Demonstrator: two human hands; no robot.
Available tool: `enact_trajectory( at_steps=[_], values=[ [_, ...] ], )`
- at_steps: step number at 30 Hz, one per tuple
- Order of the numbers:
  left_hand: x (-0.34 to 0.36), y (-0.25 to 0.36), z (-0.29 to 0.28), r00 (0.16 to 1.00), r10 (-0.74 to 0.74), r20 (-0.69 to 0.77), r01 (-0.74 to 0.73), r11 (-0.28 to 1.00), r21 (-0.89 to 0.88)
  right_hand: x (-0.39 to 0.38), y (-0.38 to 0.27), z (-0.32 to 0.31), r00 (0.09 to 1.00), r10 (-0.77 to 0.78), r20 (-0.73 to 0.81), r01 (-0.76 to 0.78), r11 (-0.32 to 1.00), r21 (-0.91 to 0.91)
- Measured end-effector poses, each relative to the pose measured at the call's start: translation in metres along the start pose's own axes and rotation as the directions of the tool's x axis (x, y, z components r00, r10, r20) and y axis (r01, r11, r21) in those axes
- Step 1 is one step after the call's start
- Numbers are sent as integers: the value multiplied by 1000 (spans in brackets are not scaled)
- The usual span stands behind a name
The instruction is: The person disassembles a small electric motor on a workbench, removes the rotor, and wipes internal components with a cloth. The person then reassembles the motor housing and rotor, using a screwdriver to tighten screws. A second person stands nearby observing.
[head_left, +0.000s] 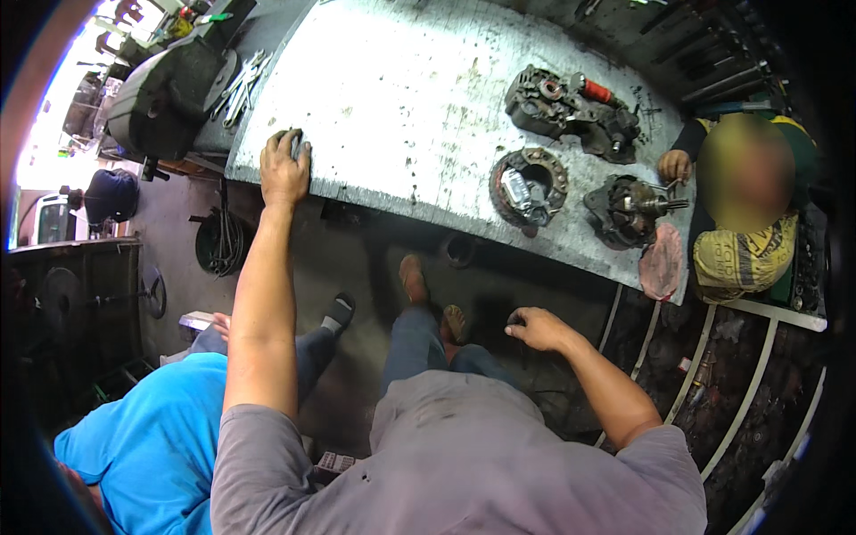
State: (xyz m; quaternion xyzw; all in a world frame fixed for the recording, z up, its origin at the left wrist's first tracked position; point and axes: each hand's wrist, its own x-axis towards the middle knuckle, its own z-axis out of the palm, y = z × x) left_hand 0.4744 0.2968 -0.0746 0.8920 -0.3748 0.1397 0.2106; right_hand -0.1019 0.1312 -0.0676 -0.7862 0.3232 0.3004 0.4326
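My left hand [285,168] rests on the near left edge of a metal-topped workbench [383,98]. Its fingers lie over the surface and hold nothing. In front of the bench, apart from it, my right hand [538,329] hangs in the air, fingers loosely bent, thumb apart, with nothing visible in it. Right of centre on the bench lies a greasy engine casing [544,102] with a red cylindrical part [599,92] on it. Nearer the edge sit a round ring-shaped housing [506,209] holding a silvery piece [517,189], and a dark gear assembly [615,214] with a protruding shaft.
A co-worker's hand [675,167] touches the gear assembly's side of the bench at right. A reddish rag [662,261] lies at the corner. Several wrenches [239,89] lie beyond the left edge. Another person in a blue shirt [165,446] is at lower left. Metal rack bars [700,357] stand lower right.
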Motion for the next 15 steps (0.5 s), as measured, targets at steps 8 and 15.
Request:
enact_trajectory(
  at_steps=[8,15],
  values=[
    [-3,0,-7,999,13,-40,-15,999,-47,146,1,129,999,-34,18,33,997,77],
    [-51,-59,45,959,163,-233,-148,986,79,374,34,257,995,-91,-29,85,982,-167]
  ],
)
